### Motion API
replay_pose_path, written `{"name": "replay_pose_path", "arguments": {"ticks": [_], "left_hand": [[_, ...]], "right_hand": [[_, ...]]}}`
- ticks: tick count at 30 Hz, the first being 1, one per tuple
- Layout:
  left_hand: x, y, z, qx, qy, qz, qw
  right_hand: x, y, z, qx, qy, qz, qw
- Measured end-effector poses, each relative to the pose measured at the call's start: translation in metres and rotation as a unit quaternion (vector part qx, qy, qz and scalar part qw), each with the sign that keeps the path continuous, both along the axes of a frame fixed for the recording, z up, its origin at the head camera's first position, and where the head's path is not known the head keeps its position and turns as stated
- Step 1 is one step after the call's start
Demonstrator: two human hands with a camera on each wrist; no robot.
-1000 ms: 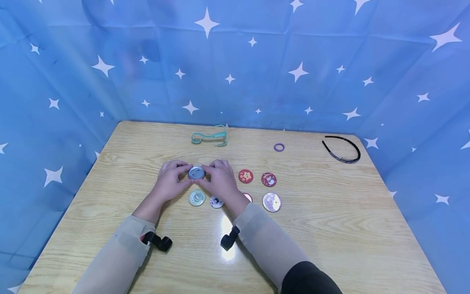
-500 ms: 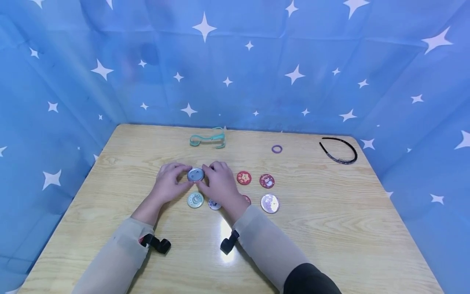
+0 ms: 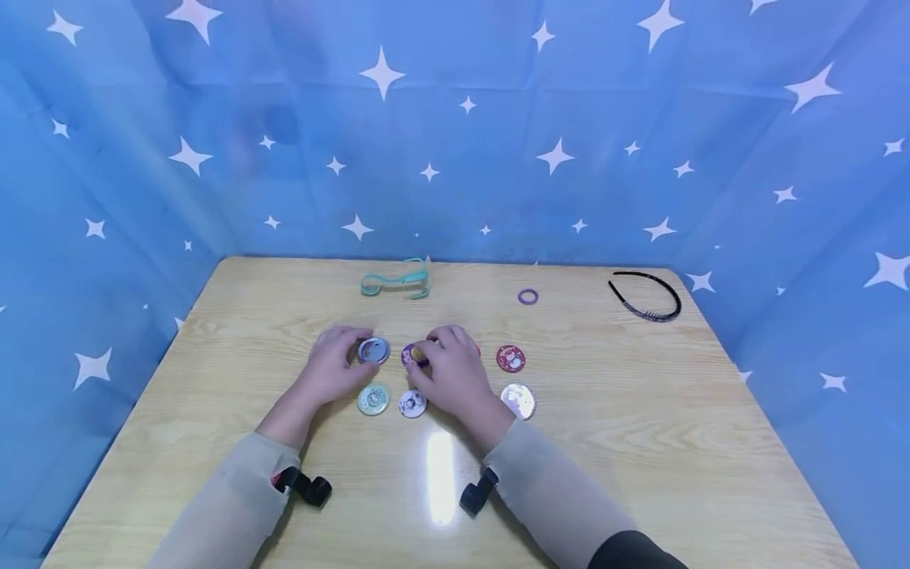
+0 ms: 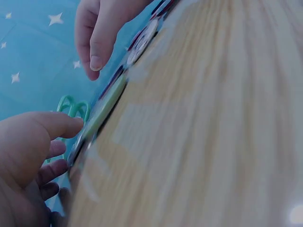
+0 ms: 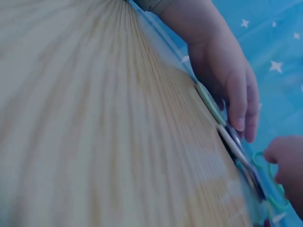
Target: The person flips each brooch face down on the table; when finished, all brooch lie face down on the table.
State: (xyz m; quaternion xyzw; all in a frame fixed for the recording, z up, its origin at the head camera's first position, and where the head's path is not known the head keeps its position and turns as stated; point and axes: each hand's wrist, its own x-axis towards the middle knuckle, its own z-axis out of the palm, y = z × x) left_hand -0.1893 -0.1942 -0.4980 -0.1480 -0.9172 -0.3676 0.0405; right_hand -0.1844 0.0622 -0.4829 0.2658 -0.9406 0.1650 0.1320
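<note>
A round pin badge (image 3: 374, 351) lies with its silver back up on the table, between the thumb and index finger of my left hand (image 3: 329, 365), which holds it at the rim. My right hand (image 3: 455, 371) hovers over a purple badge (image 3: 409, 356) with relaxed, slightly bent fingers, gripping nothing that I can see. In front lie a pale green badge (image 3: 373, 399) and a white badge (image 3: 412, 404). A red badge (image 3: 510, 359) and a shiny pinkish badge (image 3: 518, 401) are to the right. Another red one is mostly hidden behind my right hand.
Along the back of the wooden table (image 3: 640, 442) lie a teal looped item (image 3: 395, 280), a purple ring (image 3: 528, 296) and a black headband (image 3: 650, 302). A blue star-patterned curtain (image 3: 455, 205) hangs behind and at the sides.
My right hand has let go of the silver-backed badge and moved right, uncovering the purple badge. My left hand stays at the silver-backed badge. The head view has tilted up slightly.
</note>
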Motion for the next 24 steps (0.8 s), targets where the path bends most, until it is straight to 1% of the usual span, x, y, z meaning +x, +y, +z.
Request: {"name": "replay_pose_path", "arguments": {"ticks": [4,7,10,12,14,18,21,24], "left_hand": [[-0.004,0.019,0.001,0.000,-0.001,-0.031,0.9995],[-0.009,0.032,0.007,0.006,-0.001,-0.055,0.9985],[-0.013,0.040,0.010,0.000,-0.016,-0.070,0.9974],[-0.014,0.042,0.011,-0.005,-0.029,-0.071,0.9970],[-0.014,0.043,0.008,-0.007,-0.036,-0.066,0.9971],[-0.012,0.043,0.002,-0.008,-0.023,-0.060,0.9979],[-0.012,0.044,-0.002,-0.012,-0.005,-0.060,0.9981],[-0.011,0.044,-0.004,-0.017,0.003,-0.056,0.9983]], "right_hand": [[-0.002,0.015,-0.008,0.006,0.002,-0.007,1.0000],[-0.008,0.023,-0.013,-0.009,0.010,-0.008,0.9999],[-0.013,0.030,-0.017,-0.034,-0.005,-0.007,0.9994],[-0.015,0.032,-0.020,-0.050,-0.024,-0.003,0.9984],[-0.015,0.034,-0.020,-0.064,-0.046,0.000,0.9969],[-0.016,0.034,-0.021,-0.078,-0.077,-0.004,0.9940],[-0.016,0.033,-0.022,-0.079,-0.085,-0.011,0.9931],[-0.017,0.032,-0.023,-0.069,-0.090,-0.016,0.9934]]}}
